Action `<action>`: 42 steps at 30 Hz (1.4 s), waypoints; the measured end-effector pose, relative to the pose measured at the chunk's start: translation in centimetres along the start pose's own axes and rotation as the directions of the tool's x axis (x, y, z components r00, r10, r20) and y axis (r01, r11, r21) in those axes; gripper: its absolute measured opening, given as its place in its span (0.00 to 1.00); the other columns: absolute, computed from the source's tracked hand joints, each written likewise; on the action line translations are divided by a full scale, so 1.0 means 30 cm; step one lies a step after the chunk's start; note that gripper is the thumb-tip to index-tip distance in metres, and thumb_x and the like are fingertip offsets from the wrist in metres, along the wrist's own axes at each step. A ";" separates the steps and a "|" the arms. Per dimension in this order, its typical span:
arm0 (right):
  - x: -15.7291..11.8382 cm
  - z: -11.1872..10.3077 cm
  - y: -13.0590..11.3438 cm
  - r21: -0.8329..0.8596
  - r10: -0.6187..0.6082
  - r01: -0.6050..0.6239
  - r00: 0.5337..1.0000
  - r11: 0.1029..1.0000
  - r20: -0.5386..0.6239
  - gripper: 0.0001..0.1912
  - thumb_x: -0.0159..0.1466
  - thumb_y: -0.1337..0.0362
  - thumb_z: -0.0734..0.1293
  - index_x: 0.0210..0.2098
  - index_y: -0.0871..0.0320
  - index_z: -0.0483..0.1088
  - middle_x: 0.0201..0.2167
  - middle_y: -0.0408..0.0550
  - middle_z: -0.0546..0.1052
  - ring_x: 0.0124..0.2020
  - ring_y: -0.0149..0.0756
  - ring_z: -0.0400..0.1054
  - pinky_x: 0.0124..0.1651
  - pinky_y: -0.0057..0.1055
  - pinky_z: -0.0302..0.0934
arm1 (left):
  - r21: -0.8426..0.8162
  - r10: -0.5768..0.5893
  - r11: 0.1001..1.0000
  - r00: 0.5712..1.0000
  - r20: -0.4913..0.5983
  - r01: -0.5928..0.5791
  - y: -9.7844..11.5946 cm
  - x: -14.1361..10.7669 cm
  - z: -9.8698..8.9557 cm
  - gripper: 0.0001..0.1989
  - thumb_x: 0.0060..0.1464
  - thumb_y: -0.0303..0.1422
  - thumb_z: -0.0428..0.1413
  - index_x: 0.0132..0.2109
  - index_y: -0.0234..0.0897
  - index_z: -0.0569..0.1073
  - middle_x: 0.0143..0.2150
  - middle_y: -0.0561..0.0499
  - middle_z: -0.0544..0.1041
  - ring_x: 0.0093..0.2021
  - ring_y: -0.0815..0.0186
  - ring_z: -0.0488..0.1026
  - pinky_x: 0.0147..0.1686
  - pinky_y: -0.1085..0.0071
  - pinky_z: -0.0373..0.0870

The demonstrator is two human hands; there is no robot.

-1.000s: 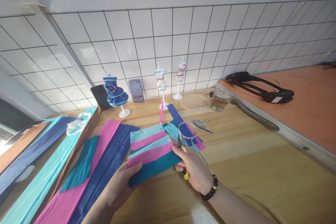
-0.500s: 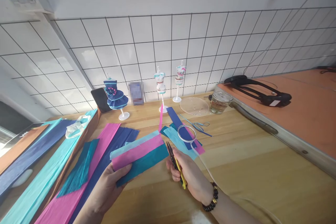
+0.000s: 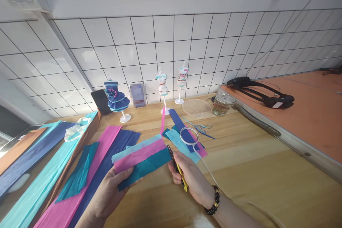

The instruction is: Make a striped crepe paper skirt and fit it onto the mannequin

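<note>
My left hand (image 3: 110,188) pinches the lower left end of layered strips (image 3: 145,153) in light blue, pink and teal, thumb on top. In my right hand (image 3: 189,176) are small scissors (image 3: 179,172) with dark blades and yellow on the handle; their tips are by the right end of the strips. Just beyond the strips, a narrow pink strip (image 3: 162,121) reaches to the base of a white mini dress form (image 3: 162,85). Blue, light blue and pink pieces (image 3: 179,142) lie right of it, partly under a ring-shaped item (image 3: 189,136) with a white cord.
Long coloured strips (image 3: 107,149) cover the left side. Against the tiled wall stand a blue-dressed form (image 3: 117,96), a second white form (image 3: 182,78) and a dark phone (image 3: 101,101). A glass of liquid (image 3: 223,104) is at back right, near a black headset (image 3: 262,92) on an orange surface (image 3: 315,114).
The scissors and my right hand have shifted slightly left, bringing the blade tips closer to the strips' right end. My left hand keeps its hold; the view has moved slightly.
</note>
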State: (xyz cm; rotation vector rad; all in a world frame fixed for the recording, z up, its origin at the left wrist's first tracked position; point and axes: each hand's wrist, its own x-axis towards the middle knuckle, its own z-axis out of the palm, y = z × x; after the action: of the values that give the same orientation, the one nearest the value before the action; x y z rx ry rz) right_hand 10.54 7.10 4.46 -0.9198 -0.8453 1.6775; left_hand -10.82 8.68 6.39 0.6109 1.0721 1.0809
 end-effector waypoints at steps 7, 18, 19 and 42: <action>0.003 0.014 -0.001 0.172 0.076 -0.076 0.997 0.982 0.002 0.19 0.57 0.47 0.64 0.31 0.58 0.63 0.22 0.38 0.65 0.16 0.20 0.48 0.22 0.24 0.41 | -0.058 0.001 0.998 0.999 -0.051 -0.004 0.010 0.000 -0.003 0.08 0.39 0.21 0.63 0.30 0.34 0.77 0.28 0.51 0.80 0.30 0.60 0.78 0.35 0.64 0.78; -0.003 0.014 -0.010 0.083 0.001 -0.004 0.999 0.997 0.034 0.18 0.60 0.49 0.62 0.26 0.57 0.60 0.24 0.39 0.64 0.17 0.21 0.47 0.22 0.24 0.42 | 0.008 -0.005 1.000 1.000 0.000 0.005 -0.003 -0.005 0.008 0.11 0.39 0.24 0.64 0.35 0.36 0.78 0.32 0.50 0.81 0.36 0.55 0.78 0.39 0.61 0.77; -0.002 0.012 -0.009 0.082 0.002 -0.005 0.999 0.997 0.036 0.18 0.60 0.49 0.62 0.26 0.57 0.59 0.24 0.39 0.64 0.17 0.21 0.47 0.22 0.24 0.42 | 0.012 -0.003 1.000 1.000 0.001 0.003 -0.003 -0.005 0.008 0.11 0.39 0.24 0.64 0.35 0.36 0.79 0.32 0.50 0.82 0.36 0.55 0.78 0.38 0.62 0.77; 0.005 0.008 -0.003 0.008 0.007 -0.007 1.000 1.000 -0.019 0.23 0.58 0.45 0.62 0.24 0.56 0.51 0.21 0.35 0.59 0.16 0.20 0.42 0.21 0.25 0.37 | 0.037 0.021 0.999 1.000 -0.001 -0.021 -0.013 0.002 0.003 0.14 0.38 0.28 0.65 0.37 0.36 0.80 0.34 0.49 0.82 0.36 0.52 0.78 0.37 0.64 0.77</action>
State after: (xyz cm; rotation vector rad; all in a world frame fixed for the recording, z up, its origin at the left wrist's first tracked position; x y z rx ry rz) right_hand 10.34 7.23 4.63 -0.9326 -0.8235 1.6746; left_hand -10.56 8.60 6.08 0.6522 1.0916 1.0814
